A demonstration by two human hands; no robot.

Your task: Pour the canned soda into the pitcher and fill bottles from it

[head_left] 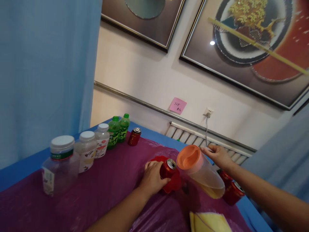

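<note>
My left hand (153, 177) is closed around an opened red soda can (166, 170). The can stands upright in a red scalloped dish (175, 183). To its right, my right hand (218, 156) grips the handle of a clear plastic pitcher (205, 178) with an orange lid (189, 157). The pitcher leans left, its lid close to the can's top, and a little pale yellow liquid lies low inside it. Whether any liquid leaves the spout cannot be made out. Behind the pitcher are more red cans (233, 194), partly hidden.
Purple plastic sheeting (108, 193) covers the blue table. Along the left stand several clear jars with white lids (60, 170), two green bottles (114, 132) and a dark red can (134, 137). A folded yellow cloth (210, 222) lies at the front. A radiator (185, 133) is behind.
</note>
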